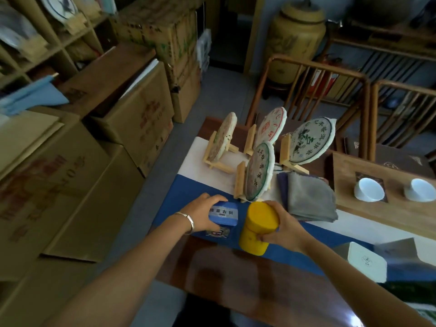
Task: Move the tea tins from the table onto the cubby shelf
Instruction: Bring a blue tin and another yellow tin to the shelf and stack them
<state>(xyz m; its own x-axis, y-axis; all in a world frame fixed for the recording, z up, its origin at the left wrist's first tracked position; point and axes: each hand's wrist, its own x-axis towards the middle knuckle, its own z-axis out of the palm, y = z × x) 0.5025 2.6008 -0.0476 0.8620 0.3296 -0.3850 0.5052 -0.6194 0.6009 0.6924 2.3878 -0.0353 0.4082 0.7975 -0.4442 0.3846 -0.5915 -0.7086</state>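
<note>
The right hand (pixel 280 228) grips the yellow tin (pixel 257 228), upright at the near table (pixel 236 279) edge. Just beside it, the left hand (pixel 200 214) curls round the blue tin (pixel 224 214) on the blue cloth (pixel 188 192).

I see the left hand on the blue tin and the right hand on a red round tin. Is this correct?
Not quite. In the head view the left hand grips the blue tin, but the round tin in the right hand is yellow, not red.
</note>
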